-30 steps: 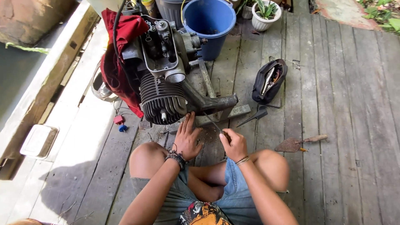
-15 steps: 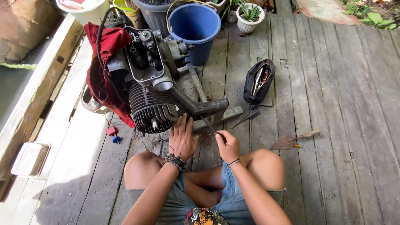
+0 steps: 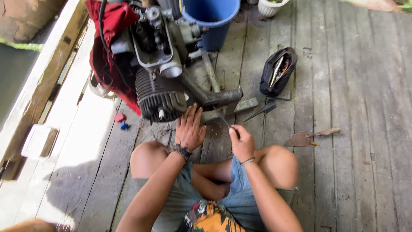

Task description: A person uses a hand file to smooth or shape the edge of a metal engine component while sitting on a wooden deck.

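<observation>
View from above of a person seated cross-legged on a weathered grey plank deck (image 3: 352, 129). The right hand (image 3: 241, 141) is closed around a thin dark metal rod (image 3: 224, 121), pinched between thumb and fingertips; what kind of tool it is cannot be told. The rod rises from the top of the fist and its long axis slants up and to the left, the free tip pointing toward the underside of the small engine (image 3: 161, 64) and lying just beside the engine's dull grey tubular exhaust pipe (image 3: 214, 96). The left hand (image 3: 189, 129) is open, fingers spread and extended, resting flat against the base of the ribbed, black-finned cylinder; a dark braided band circles its wrist. The rod lies between the two hands, nearer the right. A crumpled red cloth (image 3: 107, 47) drapes the engine's left side. A blue plastic bucket (image 3: 210, 19) stands behind it. An open black fabric pouch (image 3: 278, 71) of metal tools lies to the right, and a rusted trowel (image 3: 310, 137) with a wooden handle lies beside the right knee.
</observation>
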